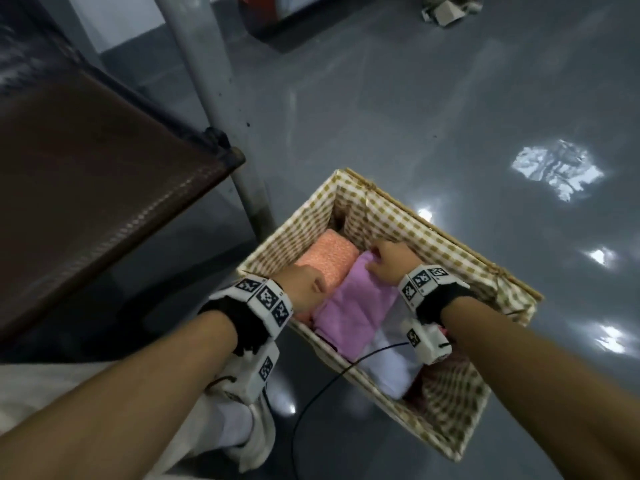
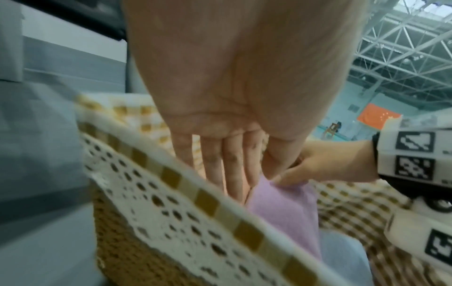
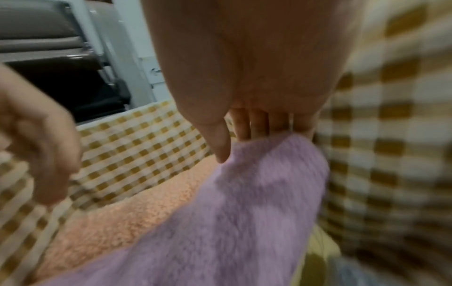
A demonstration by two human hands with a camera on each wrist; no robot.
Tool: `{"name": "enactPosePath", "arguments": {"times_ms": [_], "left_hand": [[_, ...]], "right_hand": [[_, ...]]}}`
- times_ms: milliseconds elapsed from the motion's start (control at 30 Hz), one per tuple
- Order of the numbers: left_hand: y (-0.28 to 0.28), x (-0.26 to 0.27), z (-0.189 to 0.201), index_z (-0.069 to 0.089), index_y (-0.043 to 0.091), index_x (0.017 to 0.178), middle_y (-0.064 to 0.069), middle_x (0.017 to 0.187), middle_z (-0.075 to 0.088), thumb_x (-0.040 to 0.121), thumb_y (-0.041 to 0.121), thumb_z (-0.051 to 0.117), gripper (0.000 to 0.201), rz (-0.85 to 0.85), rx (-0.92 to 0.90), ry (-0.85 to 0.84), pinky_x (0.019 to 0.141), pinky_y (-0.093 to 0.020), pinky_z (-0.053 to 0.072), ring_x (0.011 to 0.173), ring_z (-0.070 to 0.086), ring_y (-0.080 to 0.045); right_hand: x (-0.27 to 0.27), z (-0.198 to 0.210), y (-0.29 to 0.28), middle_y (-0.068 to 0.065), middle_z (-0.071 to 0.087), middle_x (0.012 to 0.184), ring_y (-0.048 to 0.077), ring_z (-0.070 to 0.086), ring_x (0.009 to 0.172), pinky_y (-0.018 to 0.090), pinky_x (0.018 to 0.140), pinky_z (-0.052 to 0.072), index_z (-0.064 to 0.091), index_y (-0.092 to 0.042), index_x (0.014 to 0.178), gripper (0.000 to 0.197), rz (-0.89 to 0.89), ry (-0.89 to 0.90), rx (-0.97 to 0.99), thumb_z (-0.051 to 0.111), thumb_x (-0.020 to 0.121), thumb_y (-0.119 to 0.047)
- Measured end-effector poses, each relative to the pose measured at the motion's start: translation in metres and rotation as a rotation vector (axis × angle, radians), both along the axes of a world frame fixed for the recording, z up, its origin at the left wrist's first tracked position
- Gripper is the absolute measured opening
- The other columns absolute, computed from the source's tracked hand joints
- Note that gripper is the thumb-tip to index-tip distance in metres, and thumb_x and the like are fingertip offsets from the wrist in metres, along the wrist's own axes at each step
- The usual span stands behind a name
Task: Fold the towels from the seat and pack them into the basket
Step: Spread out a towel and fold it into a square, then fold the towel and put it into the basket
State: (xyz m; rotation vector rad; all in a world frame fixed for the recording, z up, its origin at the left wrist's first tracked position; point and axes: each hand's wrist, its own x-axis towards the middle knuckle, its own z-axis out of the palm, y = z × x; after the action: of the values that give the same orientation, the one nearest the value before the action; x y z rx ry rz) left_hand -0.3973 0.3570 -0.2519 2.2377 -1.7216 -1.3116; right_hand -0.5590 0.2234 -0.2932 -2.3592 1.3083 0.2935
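A wicker basket (image 1: 446, 237) with a gold-checked liner stands on the floor. Inside it a folded orange towel (image 1: 327, 256) lies along the left wall, with a lilac towel (image 1: 353, 306) beside it and a white towel (image 1: 388, 365) at the near end. My right hand (image 1: 389, 259) pinches the lilac towel's (image 3: 232, 212) far edge, thumb on top and fingers behind. My left hand (image 1: 306, 285) reaches in at the near left. Its straight fingers (image 2: 229, 174) point down between the basket wall (image 2: 186, 193) and the lilac towel (image 2: 283, 209), holding nothing.
A brown padded seat (image 1: 86, 185) juts in from the left, with a grey metal post (image 1: 221, 98) behind it. A black cable (image 1: 311, 403) runs across the basket's near corner. My white shoe (image 1: 256, 438) stands on the glossy grey floor. Crumpled paper (image 1: 450, 8) lies far off.
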Motion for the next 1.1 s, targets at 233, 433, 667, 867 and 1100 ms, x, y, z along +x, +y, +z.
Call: {"name": "enactPosePath", "arguments": {"times_ms": [233,433,667,867,1100], "left_hand": [[0.041,0.052,0.09,0.069,0.028,0.089,0.003,0.094,0.07,0.083,0.022,0.063,0.01,0.293,-0.313,0.056,0.085,-0.028,0.05,0.089,0.064,-0.012],[0.12,0.111,0.194,0.068,0.021,0.087,0.002,0.089,0.071,0.085,0.017,0.063,0.007,0.498,-0.573,-0.011,0.082,-0.026,0.049,0.084,0.065,-0.011],[0.252,0.185,0.266,0.064,0.025,0.076,0.005,0.078,0.071,0.087,0.02,0.058,0.014,0.817,-0.726,-0.145,0.077,-0.029,0.051,0.077,0.066,-0.014],[0.384,0.255,0.264,0.064,0.026,0.079,-0.001,0.083,0.069,0.084,0.014,0.06,0.014,1.003,-0.66,-0.278,0.08,-0.031,0.051,0.083,0.065,-0.02],[0.529,0.315,0.215,0.064,0.018,0.098,-0.003,0.096,0.066,0.087,0.017,0.061,0.012,1.154,-0.375,-0.4,0.08,-0.025,0.046,0.091,0.061,-0.018]], "right_hand": [[0.057,0.094,0.021,0.006,0.069,0.102,0.024,0.062,0.096,0.029,0.084,0.046,0.065,-0.009,0.105,0.02,0.304,-0.102,-0.08,0.058,0.087,-0.017],[0.161,0.196,0.081,0.007,0.069,0.108,0.026,0.062,0.103,0.029,0.088,0.046,0.068,-0.015,0.103,0.018,0.498,-0.289,-0.139,0.06,0.088,-0.02],[0.288,0.284,0.2,0.01,0.068,0.104,0.029,0.062,0.099,0.038,0.085,0.052,0.069,-0.019,0.094,0.013,0.723,-0.377,-0.261,0.058,0.087,-0.021],[0.39,0.329,0.338,0.008,0.065,0.106,0.03,0.062,0.093,0.042,0.081,0.054,0.066,-0.018,0.102,0.018,1.115,-0.377,-0.351,0.052,0.091,-0.024],[0.479,0.285,0.473,0.011,0.068,0.106,0.029,0.062,0.099,0.033,0.08,0.052,0.069,-0.013,0.101,0.022,1.434,-0.227,-0.283,0.06,0.085,-0.025]]}}
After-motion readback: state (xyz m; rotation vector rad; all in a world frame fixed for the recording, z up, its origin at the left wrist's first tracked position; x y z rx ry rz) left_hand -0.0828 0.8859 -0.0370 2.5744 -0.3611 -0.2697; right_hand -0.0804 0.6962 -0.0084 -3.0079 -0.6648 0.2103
